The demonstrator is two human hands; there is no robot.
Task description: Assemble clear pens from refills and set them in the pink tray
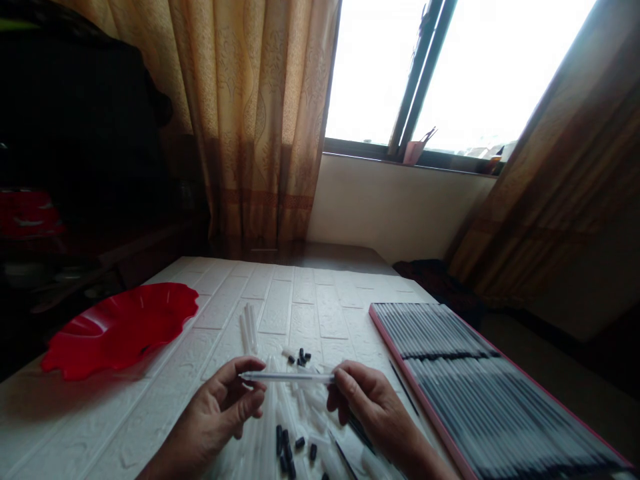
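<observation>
A pink-edged tray lies on the right of the desk, packed with rows of pens; the blur hides their detail and its near corner is cut off by the frame. A red dish sits at the far left, and nothing can be seen in it. No writing can be read anywhere.

Near the middle, the left hand and right hand hold a clear tube level between them. The left grip is pinched on its left tip with thumb and forefinger, the right grip clamped on its right end.

Beneath the hands lie more clear tubes and small black caps, loose on the desk; a few caps sit just beyond the tube. The pile under the wrists is hard to make out
</observation>
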